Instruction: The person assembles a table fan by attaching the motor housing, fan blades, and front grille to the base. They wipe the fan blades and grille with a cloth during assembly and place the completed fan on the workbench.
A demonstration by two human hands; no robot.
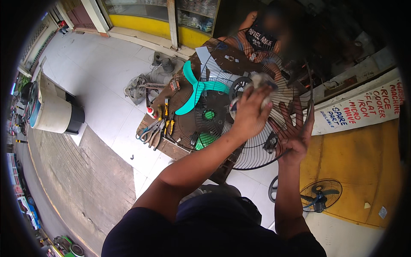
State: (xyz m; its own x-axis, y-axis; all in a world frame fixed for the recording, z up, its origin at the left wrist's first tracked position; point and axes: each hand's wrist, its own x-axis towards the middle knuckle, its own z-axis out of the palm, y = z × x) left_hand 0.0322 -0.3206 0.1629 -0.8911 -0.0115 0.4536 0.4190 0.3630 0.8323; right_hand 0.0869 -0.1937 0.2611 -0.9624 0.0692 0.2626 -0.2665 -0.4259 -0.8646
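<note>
Left hand [252,115] and right hand [295,143] engage a wire fan grille [250,156] over the workbench [179,91]. Pliers [149,135] lie at the workbench's left edge; a teal fan blade [198,89] lies mid-workbench; the left hand presses a blurred bundle [262,80], probably cloth, against the grille; beyond the workbench's right edge, the right hand grasps the rim.

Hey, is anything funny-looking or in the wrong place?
Yes: the turquoise fan blade lies loose on the cluttered table, when blades usually spin inside a wire guard like the one the right hand holds. Also, one small dark bit lies alone on the white floor tiles.
</note>
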